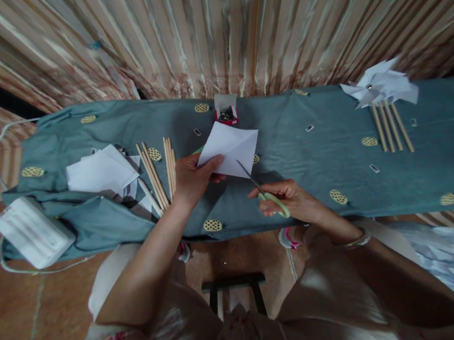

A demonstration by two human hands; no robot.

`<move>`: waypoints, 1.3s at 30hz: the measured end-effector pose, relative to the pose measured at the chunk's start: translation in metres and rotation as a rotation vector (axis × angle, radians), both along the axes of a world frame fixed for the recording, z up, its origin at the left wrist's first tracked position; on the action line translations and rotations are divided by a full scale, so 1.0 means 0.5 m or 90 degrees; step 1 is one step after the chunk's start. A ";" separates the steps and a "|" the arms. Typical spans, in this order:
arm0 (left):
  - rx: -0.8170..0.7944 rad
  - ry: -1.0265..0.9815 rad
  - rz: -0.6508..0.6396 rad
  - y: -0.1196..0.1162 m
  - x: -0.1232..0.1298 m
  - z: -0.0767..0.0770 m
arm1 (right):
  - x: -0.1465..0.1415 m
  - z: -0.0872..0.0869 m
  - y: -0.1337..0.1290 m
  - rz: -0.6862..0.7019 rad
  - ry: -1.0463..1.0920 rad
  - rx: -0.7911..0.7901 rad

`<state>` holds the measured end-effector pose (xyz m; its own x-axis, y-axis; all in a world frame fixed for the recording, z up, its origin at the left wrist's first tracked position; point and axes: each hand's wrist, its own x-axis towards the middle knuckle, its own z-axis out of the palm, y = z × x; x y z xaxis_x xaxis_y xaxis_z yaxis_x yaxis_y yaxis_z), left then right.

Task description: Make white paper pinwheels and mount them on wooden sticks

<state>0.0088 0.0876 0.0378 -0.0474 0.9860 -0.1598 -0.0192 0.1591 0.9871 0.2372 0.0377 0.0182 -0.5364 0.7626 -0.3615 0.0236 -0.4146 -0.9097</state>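
Observation:
A white square of paper (229, 145) is held up over the cloth by my left hand (195, 176), thumb on top and fingers beneath. Faint crease lines run across it. My right hand (286, 199) grips scissors (275, 202) with pale green handles. Their blades lie at the paper's lower corner, pointing inward toward its middle. Just beyond the paper stands a small red and white box (226, 113) with its flap up and small dark metal pieces inside. Near my left wrist lie several wooden sticks (152, 174).
A green-grey cloth (292, 141) covers the long narrow table. White paper sheets (100, 171) are stacked at the left, near a white power strip (34, 231) with a cable. At the right lie white paper pinwheels (382, 84) on wooden sticks. A corrugated curtain (204, 34) hangs behind the table.

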 end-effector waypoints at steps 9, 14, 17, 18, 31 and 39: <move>-0.007 0.004 0.004 -0.002 0.002 0.005 | -0.004 0.002 -0.003 -0.023 -0.004 -0.027; -0.013 -0.004 -0.004 -0.004 0.004 0.001 | -0.004 0.001 -0.001 -0.019 -0.003 -0.022; -0.020 0.010 -0.017 -0.006 0.005 -0.002 | -0.005 0.001 0.001 -0.021 0.010 -0.028; -0.022 0.011 -0.018 -0.006 0.005 -0.003 | -0.005 0.001 0.001 -0.023 0.013 -0.031; -0.023 0.022 -0.021 -0.008 0.007 -0.003 | -0.005 0.003 0.000 -0.032 -0.010 -0.023; -0.033 -0.004 -0.024 -0.008 0.010 -0.005 | -0.004 0.001 0.000 -0.025 -0.015 -0.009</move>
